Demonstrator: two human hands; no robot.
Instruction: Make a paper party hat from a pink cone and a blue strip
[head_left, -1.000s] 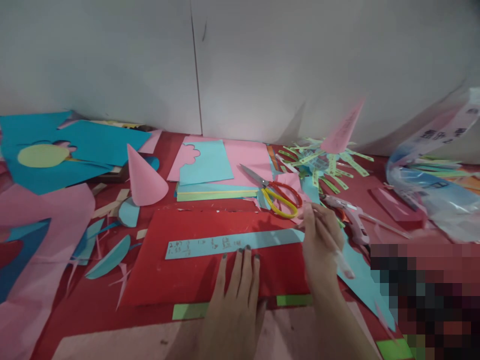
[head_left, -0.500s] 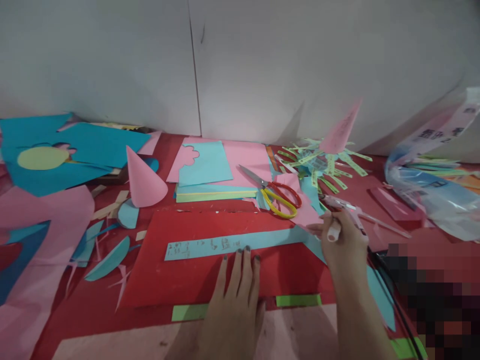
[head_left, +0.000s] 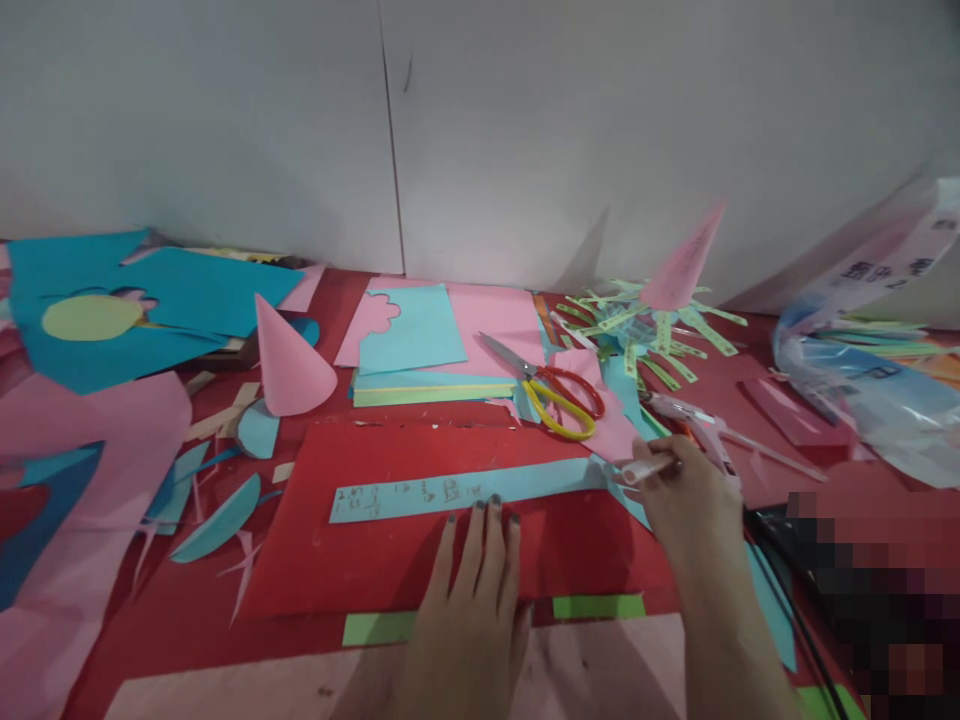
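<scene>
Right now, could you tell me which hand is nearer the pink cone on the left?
Left. The left hand presses the red sheet, below-right of the cone; the right hand, gripping a pen, sits farther right.

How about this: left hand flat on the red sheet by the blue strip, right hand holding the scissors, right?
Wrong on the scissors: the head view shows them lying untouched beyond the red sheet. The right hand holds a pale pen-like stick. The left hand is as you said.
</scene>
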